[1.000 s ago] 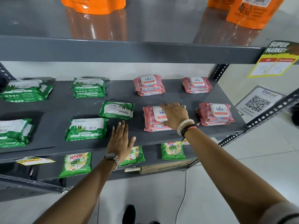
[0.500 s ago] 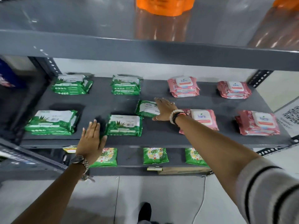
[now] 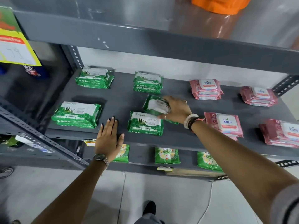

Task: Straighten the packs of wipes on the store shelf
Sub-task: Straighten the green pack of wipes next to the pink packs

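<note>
Green Origami and pink Kara wipe packs lie in two rows on the grey middle shelf [image 3: 123, 94]. My right hand [image 3: 175, 109] grips a tilted green pack [image 3: 153, 105] in the middle of the shelf, lifted and blurred. Just in front of it lies another green pack [image 3: 145, 124], flat. My left hand [image 3: 109, 138] hovers flat with fingers apart over the shelf's front edge, left of that pack, holding nothing. Green stacks sit at back left [image 3: 94, 77], back middle [image 3: 148, 83] and front left [image 3: 76, 114]. Pink stacks [image 3: 206, 89] [image 3: 226, 125] lie to the right.
The upper shelf [image 3: 145, 38] overhangs close above, with an orange pouch [image 3: 220, 4] on it. Green detergent packets [image 3: 167, 156] lie on the lower shelf. A yellow price sign [image 3: 14, 49] hangs at left. A perforated grey upright [image 3: 74, 57] bounds the shelf's back left corner.
My right hand has left the pink pack, moved left to the skewed green pack and taken hold of it, lifting it. My view has swung left. My left hand stays open near the front edge.
</note>
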A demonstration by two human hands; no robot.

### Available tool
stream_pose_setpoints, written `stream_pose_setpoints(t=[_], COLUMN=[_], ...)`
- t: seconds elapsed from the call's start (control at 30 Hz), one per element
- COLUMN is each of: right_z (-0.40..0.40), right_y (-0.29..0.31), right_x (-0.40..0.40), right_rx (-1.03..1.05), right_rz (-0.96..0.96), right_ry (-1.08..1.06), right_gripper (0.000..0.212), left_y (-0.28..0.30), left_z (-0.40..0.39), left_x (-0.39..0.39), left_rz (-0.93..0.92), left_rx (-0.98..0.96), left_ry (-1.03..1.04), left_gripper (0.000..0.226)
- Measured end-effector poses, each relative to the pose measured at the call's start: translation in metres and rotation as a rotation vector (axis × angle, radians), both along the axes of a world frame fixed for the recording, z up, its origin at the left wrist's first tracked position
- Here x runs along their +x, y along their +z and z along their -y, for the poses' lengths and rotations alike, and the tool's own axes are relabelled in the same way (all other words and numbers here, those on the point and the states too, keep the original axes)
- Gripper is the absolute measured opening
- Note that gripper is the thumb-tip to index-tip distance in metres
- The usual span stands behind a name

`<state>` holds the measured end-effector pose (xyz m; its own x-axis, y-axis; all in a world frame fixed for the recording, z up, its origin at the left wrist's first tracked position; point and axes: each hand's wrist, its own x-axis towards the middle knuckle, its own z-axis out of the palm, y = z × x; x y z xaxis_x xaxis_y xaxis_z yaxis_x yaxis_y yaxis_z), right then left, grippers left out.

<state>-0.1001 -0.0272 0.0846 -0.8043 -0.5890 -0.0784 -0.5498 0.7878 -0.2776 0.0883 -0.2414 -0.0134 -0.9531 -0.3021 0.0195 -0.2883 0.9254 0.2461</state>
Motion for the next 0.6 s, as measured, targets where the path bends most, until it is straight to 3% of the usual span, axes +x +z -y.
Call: stream_pose_setpoints(t=[0.23,0.43,0.6], right_z=[0.038,0.04,0.045], right_y=[-0.007,0.005,0.005], right_x=[0.035,0.033,0.042], right_rx=[0.117,0.066,0.018], right_rz=[0.0,0.181,0.064], right_ry=[0.19,0.246,0.07], right_gripper=[0.089,0.082,0.086], left_y=[0.0,-0.001,-0.002], left_z=[0.0,0.001,0.001], left_x=[0.0,0.0,0.0], left_rz=[0.011,-0.013,-0.028], left_rx=[0.014,0.027,0.029], left_ry=[0.004,-0.003,-0.001], left_gripper=[0.067,0.066,0.068])
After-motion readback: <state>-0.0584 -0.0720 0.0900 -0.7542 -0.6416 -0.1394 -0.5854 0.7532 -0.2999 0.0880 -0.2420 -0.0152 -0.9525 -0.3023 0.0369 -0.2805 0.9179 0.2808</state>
